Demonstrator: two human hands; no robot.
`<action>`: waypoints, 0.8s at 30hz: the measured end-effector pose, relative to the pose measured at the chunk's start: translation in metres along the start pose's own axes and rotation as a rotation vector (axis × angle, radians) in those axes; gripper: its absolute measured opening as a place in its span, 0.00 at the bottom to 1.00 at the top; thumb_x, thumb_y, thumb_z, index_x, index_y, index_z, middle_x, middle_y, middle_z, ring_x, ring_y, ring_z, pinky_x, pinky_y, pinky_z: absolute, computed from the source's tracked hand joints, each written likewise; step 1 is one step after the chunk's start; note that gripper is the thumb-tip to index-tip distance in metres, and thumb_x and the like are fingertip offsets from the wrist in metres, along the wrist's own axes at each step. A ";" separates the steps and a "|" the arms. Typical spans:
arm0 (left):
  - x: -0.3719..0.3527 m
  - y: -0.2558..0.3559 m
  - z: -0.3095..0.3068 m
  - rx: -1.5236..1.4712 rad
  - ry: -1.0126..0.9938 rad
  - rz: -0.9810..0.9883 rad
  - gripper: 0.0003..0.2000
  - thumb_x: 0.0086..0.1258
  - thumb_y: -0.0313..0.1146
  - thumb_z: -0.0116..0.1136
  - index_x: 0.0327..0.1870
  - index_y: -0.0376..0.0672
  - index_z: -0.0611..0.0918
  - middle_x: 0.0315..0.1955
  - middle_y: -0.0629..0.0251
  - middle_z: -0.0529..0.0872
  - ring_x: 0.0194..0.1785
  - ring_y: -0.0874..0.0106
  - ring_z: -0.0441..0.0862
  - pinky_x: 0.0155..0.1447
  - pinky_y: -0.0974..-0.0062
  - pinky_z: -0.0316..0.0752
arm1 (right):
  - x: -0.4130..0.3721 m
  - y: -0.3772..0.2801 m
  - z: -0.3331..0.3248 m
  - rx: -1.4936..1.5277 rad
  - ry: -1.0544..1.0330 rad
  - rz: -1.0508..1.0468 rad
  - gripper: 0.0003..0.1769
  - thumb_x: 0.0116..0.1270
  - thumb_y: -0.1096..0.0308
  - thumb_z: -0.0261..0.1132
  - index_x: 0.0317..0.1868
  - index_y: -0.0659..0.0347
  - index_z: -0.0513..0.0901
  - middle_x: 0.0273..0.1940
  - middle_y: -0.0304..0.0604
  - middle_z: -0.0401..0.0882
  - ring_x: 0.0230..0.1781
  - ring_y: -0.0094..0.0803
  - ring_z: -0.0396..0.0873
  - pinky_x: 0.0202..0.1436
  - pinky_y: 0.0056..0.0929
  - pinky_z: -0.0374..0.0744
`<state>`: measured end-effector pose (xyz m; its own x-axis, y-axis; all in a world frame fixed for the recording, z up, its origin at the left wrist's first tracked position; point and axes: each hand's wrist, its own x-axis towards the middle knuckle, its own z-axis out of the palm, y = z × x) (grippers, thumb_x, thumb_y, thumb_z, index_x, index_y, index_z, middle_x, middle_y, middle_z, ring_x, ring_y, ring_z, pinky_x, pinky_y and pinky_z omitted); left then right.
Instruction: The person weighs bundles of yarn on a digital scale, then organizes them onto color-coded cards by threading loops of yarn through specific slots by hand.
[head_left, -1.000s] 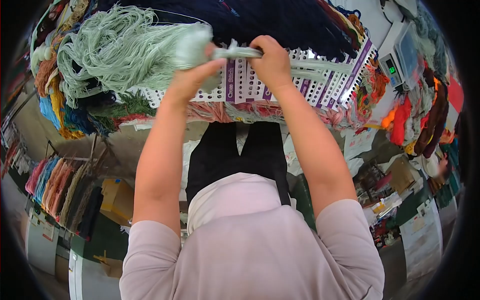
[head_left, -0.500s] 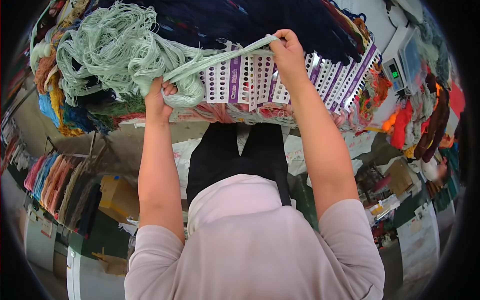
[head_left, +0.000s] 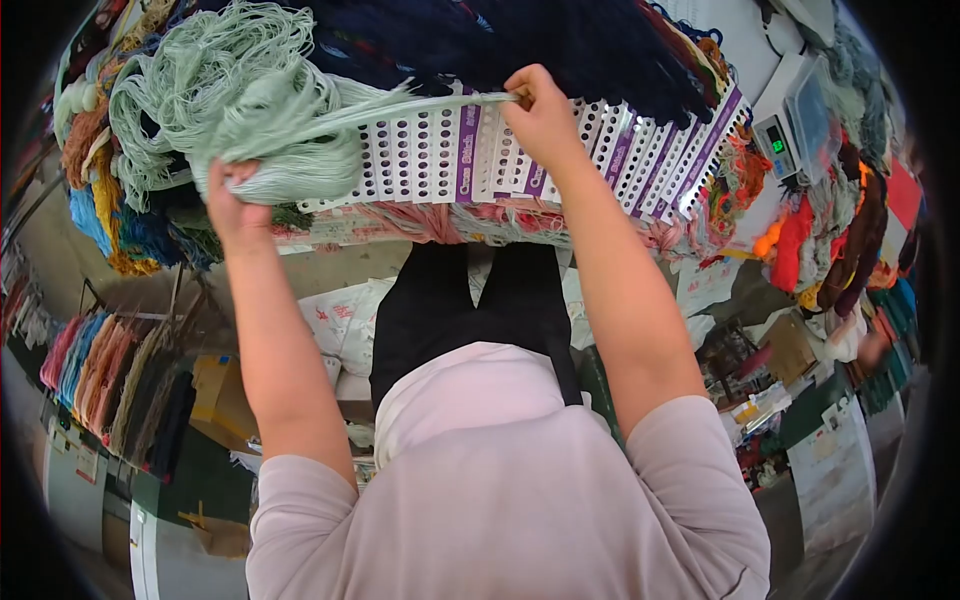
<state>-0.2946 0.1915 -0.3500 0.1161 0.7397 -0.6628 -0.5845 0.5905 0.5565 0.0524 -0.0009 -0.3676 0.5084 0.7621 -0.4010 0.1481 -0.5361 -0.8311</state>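
Head view: the fingertips (head_left: 520,92) of the right hand (head_left: 543,115) are pressed together, pinching one end of a pale green thread skein (head_left: 250,110) just above a row of white punched cards (head_left: 420,150) with purple stripes. From that pinch a thin bunch of strands runs taut to the left, across the cards, to the left hand (head_left: 232,205). Its fingers (head_left: 240,172) are curled shut around the thick part of the skein, with the fist turned up under it. Behind the left fist, the rest of the green thread lies in a loose, tangled heap on the far left of the table, on top of tan, blue and mustard bundles (head_left: 105,200).

Far of the cards lies a broad mass of dark navy yarn (head_left: 560,40). To the right, past the cards, stands a small digital scale (head_left: 790,120) with a lit green display, and below it hang orange and brown skeins (head_left: 800,240). Near left, below the table edge, more skeins hang in a row (head_left: 100,370) beside a cardboard box (head_left: 218,400) on the floor.
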 end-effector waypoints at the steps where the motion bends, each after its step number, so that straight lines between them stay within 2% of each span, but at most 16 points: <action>1: -0.003 0.019 0.012 -0.028 -0.082 -0.015 0.12 0.71 0.31 0.52 0.24 0.44 0.68 0.18 0.71 0.68 0.20 0.78 0.64 0.32 0.77 0.66 | -0.003 -0.006 0.005 -0.115 -0.002 -0.019 0.14 0.55 0.73 0.65 0.42 0.62 0.74 0.31 0.40 0.79 0.29 0.28 0.75 0.36 0.25 0.73; 2: -0.006 0.033 0.025 0.003 -0.109 0.033 0.11 0.70 0.31 0.52 0.25 0.44 0.68 0.18 0.71 0.68 0.20 0.79 0.64 0.31 0.79 0.65 | -0.003 -0.007 0.013 -0.161 0.009 -0.006 0.15 0.55 0.71 0.65 0.43 0.61 0.74 0.33 0.43 0.81 0.32 0.33 0.77 0.40 0.30 0.74; 4: -0.013 0.055 0.051 -0.055 -0.223 0.082 0.10 0.70 0.28 0.50 0.26 0.43 0.68 0.18 0.72 0.67 0.21 0.79 0.65 0.31 0.80 0.65 | -0.005 -0.008 0.027 -0.213 0.094 -0.026 0.15 0.54 0.71 0.64 0.43 0.61 0.74 0.34 0.43 0.81 0.34 0.35 0.77 0.42 0.31 0.74; 6: -0.014 0.083 0.071 -0.116 -0.174 0.208 0.09 0.70 0.26 0.48 0.27 0.43 0.68 0.19 0.73 0.66 0.22 0.79 0.66 0.32 0.79 0.65 | -0.006 -0.008 0.034 -0.256 0.203 -0.037 0.17 0.52 0.70 0.65 0.45 0.60 0.74 0.34 0.39 0.80 0.39 0.35 0.75 0.45 0.33 0.73; 7: -0.005 0.096 0.074 -0.073 -0.383 0.109 0.08 0.71 0.26 0.47 0.28 0.43 0.67 0.20 0.73 0.66 0.24 0.79 0.66 0.33 0.79 0.65 | -0.007 -0.008 0.035 -0.252 0.206 -0.040 0.17 0.52 0.70 0.65 0.45 0.60 0.74 0.34 0.39 0.80 0.39 0.35 0.75 0.45 0.33 0.73; 9: 0.000 0.104 0.085 -0.025 -0.366 0.134 0.07 0.72 0.26 0.46 0.29 0.43 0.67 0.23 0.72 0.67 0.24 0.79 0.66 0.34 0.79 0.65 | -0.009 -0.007 0.034 -0.191 0.196 -0.056 0.18 0.53 0.67 0.64 0.46 0.57 0.73 0.33 0.41 0.77 0.44 0.44 0.73 0.49 0.40 0.72; 12: -0.002 0.104 0.117 0.058 -0.468 0.160 0.08 0.73 0.28 0.47 0.31 0.42 0.67 0.25 0.72 0.68 0.25 0.80 0.66 0.35 0.78 0.65 | -0.006 -0.017 0.033 -0.162 0.205 0.027 0.18 0.52 0.63 0.66 0.42 0.57 0.75 0.31 0.42 0.76 0.42 0.43 0.73 0.48 0.40 0.72; 13: -0.004 0.103 0.132 0.117 -0.523 0.184 0.07 0.74 0.30 0.48 0.33 0.40 0.71 0.25 0.72 0.70 0.27 0.79 0.69 0.38 0.78 0.68 | -0.005 -0.023 0.031 -0.190 0.203 0.086 0.17 0.52 0.61 0.67 0.41 0.58 0.75 0.32 0.42 0.76 0.41 0.43 0.74 0.47 0.40 0.72; 15: -0.020 0.097 0.168 0.359 -0.381 0.341 0.07 0.74 0.30 0.49 0.38 0.37 0.76 0.24 0.71 0.74 0.30 0.77 0.72 0.43 0.78 0.71 | -0.004 -0.021 0.033 -0.212 0.219 0.092 0.16 0.53 0.60 0.68 0.39 0.58 0.76 0.31 0.42 0.77 0.40 0.42 0.74 0.46 0.39 0.72; 16: -0.020 0.105 0.180 0.496 -0.428 0.380 0.09 0.74 0.32 0.50 0.42 0.36 0.80 0.24 0.71 0.76 0.33 0.76 0.74 0.47 0.77 0.72 | -0.005 -0.018 0.035 -0.238 0.229 0.099 0.16 0.54 0.59 0.68 0.38 0.59 0.77 0.30 0.42 0.78 0.38 0.42 0.74 0.44 0.39 0.71; 18: -0.030 0.108 0.198 0.817 -0.253 0.666 0.10 0.73 0.34 0.52 0.44 0.37 0.80 0.24 0.71 0.75 0.34 0.77 0.74 0.46 0.78 0.71 | -0.007 -0.012 0.031 -0.144 0.251 0.016 0.15 0.55 0.59 0.68 0.36 0.60 0.77 0.29 0.42 0.80 0.36 0.41 0.75 0.44 0.39 0.71; 19: -0.035 0.116 0.202 0.895 -0.332 0.657 0.10 0.72 0.34 0.54 0.44 0.37 0.80 0.23 0.71 0.75 0.32 0.78 0.73 0.44 0.79 0.69 | -0.009 -0.016 0.028 -0.019 0.295 -0.015 0.12 0.58 0.62 0.67 0.36 0.61 0.78 0.28 0.40 0.80 0.32 0.35 0.76 0.41 0.35 0.74; 21: -0.056 0.114 0.198 0.702 -0.300 0.458 0.08 0.71 0.32 0.54 0.42 0.37 0.81 0.22 0.71 0.74 0.30 0.79 0.71 0.38 0.81 0.66 | -0.023 -0.031 0.011 0.199 0.279 0.074 0.11 0.61 0.62 0.66 0.38 0.61 0.79 0.28 0.37 0.80 0.29 0.27 0.77 0.38 0.28 0.75; 22: -0.061 0.113 0.187 0.565 -0.501 0.303 0.07 0.70 0.29 0.55 0.43 0.37 0.79 0.24 0.71 0.73 0.26 0.81 0.68 0.34 0.81 0.64 | -0.028 -0.033 0.006 0.196 0.304 -0.002 0.10 0.64 0.64 0.65 0.39 0.61 0.80 0.28 0.35 0.79 0.28 0.20 0.76 0.34 0.21 0.74; 23: -0.079 0.100 0.189 0.326 -0.580 0.161 0.07 0.68 0.25 0.53 0.45 0.39 0.75 0.26 0.71 0.71 0.23 0.82 0.66 0.30 0.81 0.62 | -0.037 -0.051 -0.004 0.247 0.289 -0.008 0.09 0.65 0.64 0.64 0.39 0.62 0.80 0.29 0.35 0.80 0.28 0.20 0.76 0.35 0.21 0.74; 24: -0.096 0.088 0.190 0.012 -0.772 -0.155 0.08 0.65 0.22 0.52 0.42 0.43 0.70 0.27 0.71 0.71 0.21 0.82 0.64 0.26 0.81 0.61 | -0.048 -0.072 -0.015 0.295 0.272 -0.014 0.09 0.65 0.65 0.64 0.40 0.62 0.80 0.29 0.35 0.80 0.29 0.19 0.76 0.35 0.20 0.74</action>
<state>-0.2044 0.2335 -0.1422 0.7228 0.6614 -0.2003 -0.5082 0.7052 0.4944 0.0300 -0.0044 -0.2822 0.7202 0.6232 -0.3047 -0.0728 -0.3688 -0.9266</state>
